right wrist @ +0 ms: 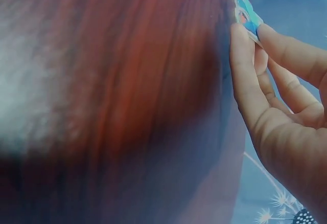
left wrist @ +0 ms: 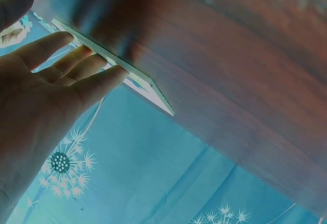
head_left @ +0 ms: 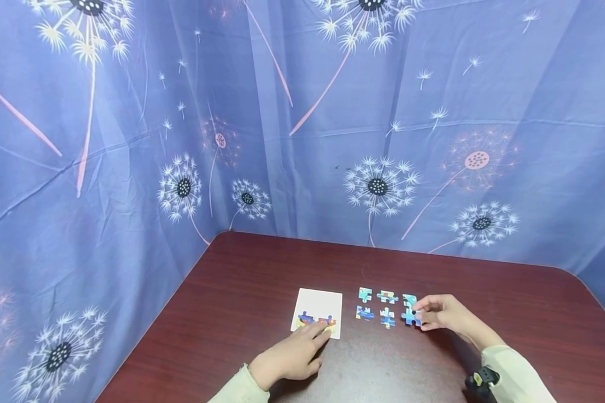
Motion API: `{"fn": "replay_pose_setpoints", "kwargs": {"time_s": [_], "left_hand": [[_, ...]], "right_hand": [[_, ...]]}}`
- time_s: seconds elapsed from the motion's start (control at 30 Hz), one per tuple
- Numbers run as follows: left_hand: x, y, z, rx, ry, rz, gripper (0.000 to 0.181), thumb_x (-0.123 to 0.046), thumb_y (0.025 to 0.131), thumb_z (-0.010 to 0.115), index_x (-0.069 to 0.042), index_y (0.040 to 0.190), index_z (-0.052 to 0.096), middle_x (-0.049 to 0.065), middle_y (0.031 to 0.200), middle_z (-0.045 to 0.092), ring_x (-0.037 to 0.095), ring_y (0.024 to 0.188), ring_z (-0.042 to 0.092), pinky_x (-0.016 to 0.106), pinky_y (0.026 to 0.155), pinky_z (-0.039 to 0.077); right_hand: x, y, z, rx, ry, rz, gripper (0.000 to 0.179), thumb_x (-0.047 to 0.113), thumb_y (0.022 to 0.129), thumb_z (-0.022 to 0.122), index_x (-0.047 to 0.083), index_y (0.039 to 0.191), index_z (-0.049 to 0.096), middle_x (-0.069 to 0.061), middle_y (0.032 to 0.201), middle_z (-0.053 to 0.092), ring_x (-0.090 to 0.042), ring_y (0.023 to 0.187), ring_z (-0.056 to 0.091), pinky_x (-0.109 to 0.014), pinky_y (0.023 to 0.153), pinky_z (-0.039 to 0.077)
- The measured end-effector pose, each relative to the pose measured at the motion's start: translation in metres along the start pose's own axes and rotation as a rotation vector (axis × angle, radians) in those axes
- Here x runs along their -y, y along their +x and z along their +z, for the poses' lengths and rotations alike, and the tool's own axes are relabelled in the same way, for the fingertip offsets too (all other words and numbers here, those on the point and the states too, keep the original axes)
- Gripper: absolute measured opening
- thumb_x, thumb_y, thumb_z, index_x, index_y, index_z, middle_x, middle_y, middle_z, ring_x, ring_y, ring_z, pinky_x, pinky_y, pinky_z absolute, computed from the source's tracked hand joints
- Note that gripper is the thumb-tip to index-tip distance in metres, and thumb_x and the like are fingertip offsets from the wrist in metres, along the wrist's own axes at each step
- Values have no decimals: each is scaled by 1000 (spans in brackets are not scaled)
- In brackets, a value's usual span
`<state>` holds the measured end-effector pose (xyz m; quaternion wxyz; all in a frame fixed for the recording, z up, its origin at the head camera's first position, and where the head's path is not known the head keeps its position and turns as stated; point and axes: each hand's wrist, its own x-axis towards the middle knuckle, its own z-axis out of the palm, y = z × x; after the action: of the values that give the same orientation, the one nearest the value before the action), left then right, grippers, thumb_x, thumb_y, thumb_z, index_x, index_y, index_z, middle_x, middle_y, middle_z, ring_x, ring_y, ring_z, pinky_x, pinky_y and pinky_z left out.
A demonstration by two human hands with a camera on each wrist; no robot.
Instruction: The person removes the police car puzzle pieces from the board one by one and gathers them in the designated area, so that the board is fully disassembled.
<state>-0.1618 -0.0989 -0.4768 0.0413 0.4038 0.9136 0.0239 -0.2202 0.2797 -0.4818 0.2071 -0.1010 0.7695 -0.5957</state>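
Observation:
My left hand [head_left: 291, 354] lies at the near edge of a white puzzle board [head_left: 320, 301], its fingers reaching over coloured pieces along the bottom of it. Seen from the left wrist, the fairly straight fingers [left wrist: 104, 83] touch the edge of the thin board [left wrist: 161, 100]. To the right, my right hand [head_left: 446, 312] pinches a blue jigsaw piece [head_left: 410, 318] between thumb and finger. That piece [right wrist: 249, 19] also shows between the fingertips in the right wrist view. A teal jigsaw piece [head_left: 409, 300] lies just beyond the pinched one.
Between the board and my right hand, several loose jigsaw pieces [head_left: 387, 296] lie in two rows on the dark red wooden table [head_left: 262, 268]. A blue curtain [head_left: 307, 184] with dandelion print hangs behind the table and along its left side. A black strap [head_left: 481, 380] circles my right wrist.

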Motion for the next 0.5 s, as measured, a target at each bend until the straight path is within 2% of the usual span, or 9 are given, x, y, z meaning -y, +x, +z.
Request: {"fn": "replay_pose_setpoints", "kwargs": {"time_s": [0.17, 0.5], "left_hand": [[0, -1, 0, -3, 4, 5, 55, -25, 92, 59, -2, 141, 47, 12, 145, 42, 24, 135, 39, 38, 109, 36], [-1, -1, -2, 1, 3, 5, 56, -24, 91, 59, -2, 140, 47, 13, 145, 43, 24, 135, 39, 38, 109, 36]], "right_hand": [[-4, -2, 1, -7, -31, 11, 31, 2, 90, 63, -20, 111, 54, -9, 88, 64, -21, 81, 67, -40, 73, 58], [-7, -1, 5, -114, -237, -19, 20, 2, 87, 64, -12, 101, 65, -11, 84, 68, -20, 73, 65, -32, 61, 57]]}}
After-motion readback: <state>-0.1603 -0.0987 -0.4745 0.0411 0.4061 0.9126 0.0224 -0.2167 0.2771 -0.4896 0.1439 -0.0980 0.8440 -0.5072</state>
